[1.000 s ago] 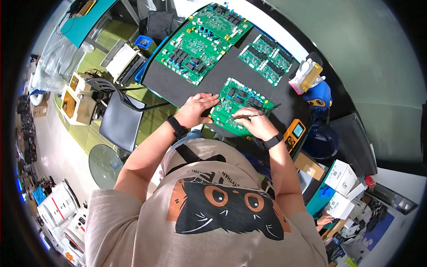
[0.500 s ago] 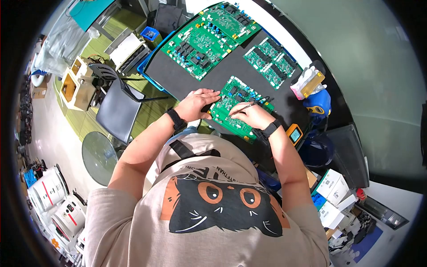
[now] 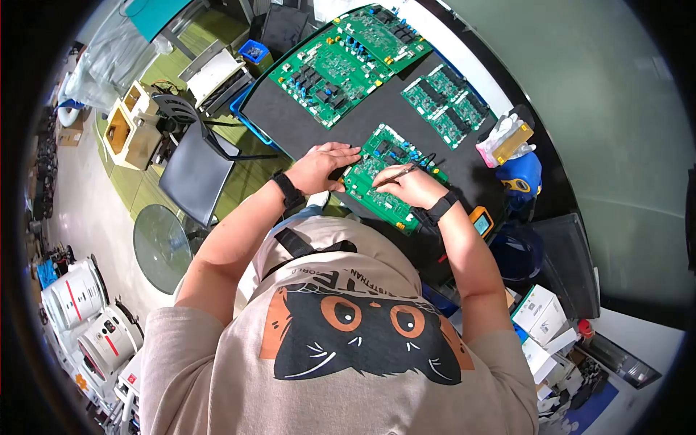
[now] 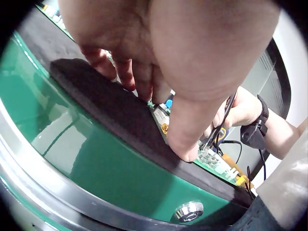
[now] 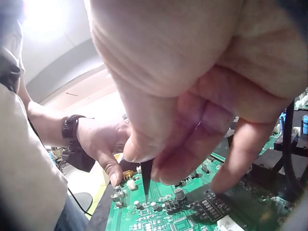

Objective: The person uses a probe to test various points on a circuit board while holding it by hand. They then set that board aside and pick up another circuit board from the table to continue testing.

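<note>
A green circuit board with black and blue components lies on the dark mat right before me. My left hand rests at its left side, fingers stretched along the edge; in the left wrist view the thumb presses beside the near edge. Over the board, my right hand pinches dark, slim tweezers. From the right wrist, their pointed tip reaches down among small cylindrical parts, and a fingertip rests close by a black chip.
Larger green boards lie at the back left of the mat, smaller boards at the back right. White gloves, a blue device and an orange meter stand right. A black chair is left of the table.
The right hand has turned a little, and the tweezers now slant more, their tip shifted slightly left over the board. The left hand stays at the board's edge. The head view has shifted slightly.
</note>
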Demonstrator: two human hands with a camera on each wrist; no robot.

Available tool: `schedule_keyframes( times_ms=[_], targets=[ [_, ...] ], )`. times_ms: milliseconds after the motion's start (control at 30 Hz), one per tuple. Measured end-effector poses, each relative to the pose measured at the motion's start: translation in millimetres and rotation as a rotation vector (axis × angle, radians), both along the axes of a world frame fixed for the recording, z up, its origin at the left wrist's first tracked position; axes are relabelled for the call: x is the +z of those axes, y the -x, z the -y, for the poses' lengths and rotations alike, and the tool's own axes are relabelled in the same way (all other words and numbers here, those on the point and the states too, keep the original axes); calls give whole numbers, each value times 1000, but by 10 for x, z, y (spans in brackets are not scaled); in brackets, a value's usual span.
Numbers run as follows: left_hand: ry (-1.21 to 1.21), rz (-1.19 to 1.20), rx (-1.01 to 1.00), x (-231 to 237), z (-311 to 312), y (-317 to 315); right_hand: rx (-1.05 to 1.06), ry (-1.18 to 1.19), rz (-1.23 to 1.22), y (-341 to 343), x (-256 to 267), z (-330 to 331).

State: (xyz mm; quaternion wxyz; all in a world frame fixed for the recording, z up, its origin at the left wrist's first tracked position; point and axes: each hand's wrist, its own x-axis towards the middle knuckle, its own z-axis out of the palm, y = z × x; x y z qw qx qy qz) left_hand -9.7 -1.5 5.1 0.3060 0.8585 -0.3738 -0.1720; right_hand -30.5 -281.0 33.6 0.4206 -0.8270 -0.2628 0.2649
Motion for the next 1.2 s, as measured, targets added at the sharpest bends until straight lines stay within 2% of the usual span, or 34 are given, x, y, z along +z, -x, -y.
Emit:
schedule_keyframes(
  times_ms=[633, 1200],
  targets=[
    [46, 19, 1, -19, 22, -13, 79, 23, 58, -54, 40, -15],
    [74, 25, -15, 7, 33, -31, 49, 11, 86, -25, -22, -47]
  ],
)
